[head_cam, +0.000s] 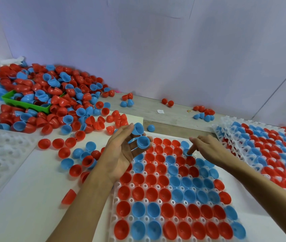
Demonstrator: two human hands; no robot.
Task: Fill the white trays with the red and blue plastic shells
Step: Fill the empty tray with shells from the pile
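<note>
Far to my left lies an empty white tray (0, 154), and behind it the loose pile of red and blue shells (51, 95) spills over a green bin (9, 98). My left hand (121, 151), palm up, curls its fingers round a few blue shells (143, 142), held just above the near-left edge of the working tray (158, 186). That tray is nearly full (the far-right corner looks like the last gap). My right hand (206, 149) is there, its forefinger pressing a blue shell (188, 152) into a pocket, the other fingers loosely bent. The spare shells sit left of that finger, so my left hand feeds rightward. Filled trays (260, 144) are stacked at far right. I can read no writing anywhere.
</note>
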